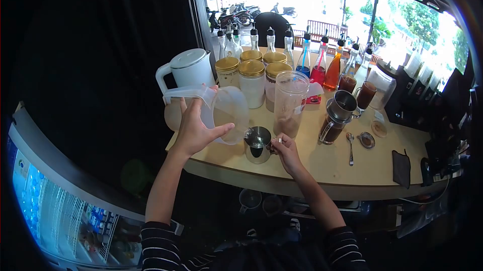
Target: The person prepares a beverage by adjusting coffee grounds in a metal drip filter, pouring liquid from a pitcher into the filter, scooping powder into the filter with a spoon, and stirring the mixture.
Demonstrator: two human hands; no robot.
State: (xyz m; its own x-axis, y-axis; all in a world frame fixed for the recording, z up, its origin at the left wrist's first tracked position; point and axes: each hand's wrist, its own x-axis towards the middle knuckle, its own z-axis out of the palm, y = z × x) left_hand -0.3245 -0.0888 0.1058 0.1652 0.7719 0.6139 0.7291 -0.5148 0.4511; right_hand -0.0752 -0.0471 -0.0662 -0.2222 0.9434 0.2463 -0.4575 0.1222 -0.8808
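My left hand (193, 129) is closed around a translucent plastic water jug (232, 110), tipped on its side toward the right. Clear water (248, 133) runs from its mouth into a steel frothing pitcher (257, 153) on the table. The fingers of my right hand (289, 154) grip the handle of that pitcher. Just behind it stands a tall clear plastic jar (289, 102) with something brownish low inside. To the right, a metal drip coffee filter (342, 105) sits on top of a glass mug (329, 129) of dark liquid.
A white electric kettle (192, 72) and several gold-lidded jars (251, 82) stand at the back left. Pump bottles (333, 72) line the far edge. A spoon (350, 148), a filter lid (366, 140) and a dark cloth (401, 168) lie at right. A lit fridge (65, 215) is lower left.
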